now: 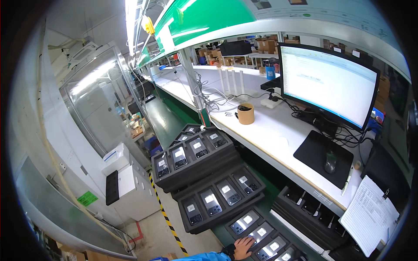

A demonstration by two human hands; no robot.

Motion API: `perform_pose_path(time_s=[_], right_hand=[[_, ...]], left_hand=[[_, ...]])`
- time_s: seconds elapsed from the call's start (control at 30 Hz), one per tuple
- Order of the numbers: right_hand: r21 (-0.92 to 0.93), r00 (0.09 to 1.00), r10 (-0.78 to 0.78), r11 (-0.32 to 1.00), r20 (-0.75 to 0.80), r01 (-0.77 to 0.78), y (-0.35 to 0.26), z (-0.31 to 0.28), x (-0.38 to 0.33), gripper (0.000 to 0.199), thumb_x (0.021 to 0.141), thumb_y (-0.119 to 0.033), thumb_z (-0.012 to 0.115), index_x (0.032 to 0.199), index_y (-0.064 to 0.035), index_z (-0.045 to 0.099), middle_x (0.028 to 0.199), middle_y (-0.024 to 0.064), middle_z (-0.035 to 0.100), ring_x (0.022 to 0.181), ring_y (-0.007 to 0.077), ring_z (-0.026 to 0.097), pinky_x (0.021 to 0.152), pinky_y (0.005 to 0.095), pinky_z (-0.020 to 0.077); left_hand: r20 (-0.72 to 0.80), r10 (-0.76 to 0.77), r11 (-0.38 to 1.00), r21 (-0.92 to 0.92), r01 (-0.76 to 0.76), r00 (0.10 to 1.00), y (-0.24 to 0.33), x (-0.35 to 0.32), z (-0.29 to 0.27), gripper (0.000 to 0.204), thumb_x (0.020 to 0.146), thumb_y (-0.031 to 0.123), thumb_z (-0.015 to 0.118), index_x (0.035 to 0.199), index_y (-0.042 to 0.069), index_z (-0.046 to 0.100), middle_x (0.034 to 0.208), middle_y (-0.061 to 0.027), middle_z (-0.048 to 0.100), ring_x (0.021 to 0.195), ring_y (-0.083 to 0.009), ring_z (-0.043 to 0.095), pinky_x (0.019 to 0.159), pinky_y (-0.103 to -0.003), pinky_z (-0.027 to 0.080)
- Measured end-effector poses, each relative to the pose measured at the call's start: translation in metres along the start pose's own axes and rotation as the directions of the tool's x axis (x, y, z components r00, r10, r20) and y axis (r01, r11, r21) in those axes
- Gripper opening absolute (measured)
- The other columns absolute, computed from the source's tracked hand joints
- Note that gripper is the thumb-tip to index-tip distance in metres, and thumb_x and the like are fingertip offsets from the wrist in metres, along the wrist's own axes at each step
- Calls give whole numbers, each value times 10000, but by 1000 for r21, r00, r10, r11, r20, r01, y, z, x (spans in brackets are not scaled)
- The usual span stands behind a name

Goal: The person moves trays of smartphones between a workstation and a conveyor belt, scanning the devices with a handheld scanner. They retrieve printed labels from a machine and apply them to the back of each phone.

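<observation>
My left hand [242,248], in a blue sleeve [207,256] with a dark cuff, reaches in from the lower edge. Its fingers are stretched out at the edge of a smartphone [260,233] that lies in a black foam tray [230,225]. The phones in this tray lie back side up, with camera lenses and white labels showing. Beside the hand is another phone [243,223], and a further one [270,249] lies nearer to me. My right hand is out of view.
Stacked foam trays [204,174] full of phones stand beyond. To the right, a white bench [261,126] carries a monitor [328,85], a mouse [330,162] on a black pad, and a brown cup [245,114]. A clipboard [370,215] overhangs its edge. A white cabinet [130,191] stands left.
</observation>
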State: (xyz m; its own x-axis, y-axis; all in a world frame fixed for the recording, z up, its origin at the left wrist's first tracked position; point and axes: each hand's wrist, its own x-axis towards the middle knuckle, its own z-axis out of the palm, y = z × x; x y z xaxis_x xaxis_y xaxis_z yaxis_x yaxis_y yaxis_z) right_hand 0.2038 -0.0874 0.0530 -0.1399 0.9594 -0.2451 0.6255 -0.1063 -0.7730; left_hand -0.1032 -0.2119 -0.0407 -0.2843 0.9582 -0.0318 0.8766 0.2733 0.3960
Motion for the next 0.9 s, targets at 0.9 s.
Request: perform_pose_path(time_s=[0.9], right_hand=[[570,878,427,675,215,-468,-163,204,-38,285,899,-129,751,1122,-54,589,732,-4,566,526,88,528,462,263,426]], left_hand=[[160,504,849,-275,-452,849,-74,62,-98,782,706,205,806,1433,81,545,1448,-166,502,1341,-423,447,1173,-572,338]])
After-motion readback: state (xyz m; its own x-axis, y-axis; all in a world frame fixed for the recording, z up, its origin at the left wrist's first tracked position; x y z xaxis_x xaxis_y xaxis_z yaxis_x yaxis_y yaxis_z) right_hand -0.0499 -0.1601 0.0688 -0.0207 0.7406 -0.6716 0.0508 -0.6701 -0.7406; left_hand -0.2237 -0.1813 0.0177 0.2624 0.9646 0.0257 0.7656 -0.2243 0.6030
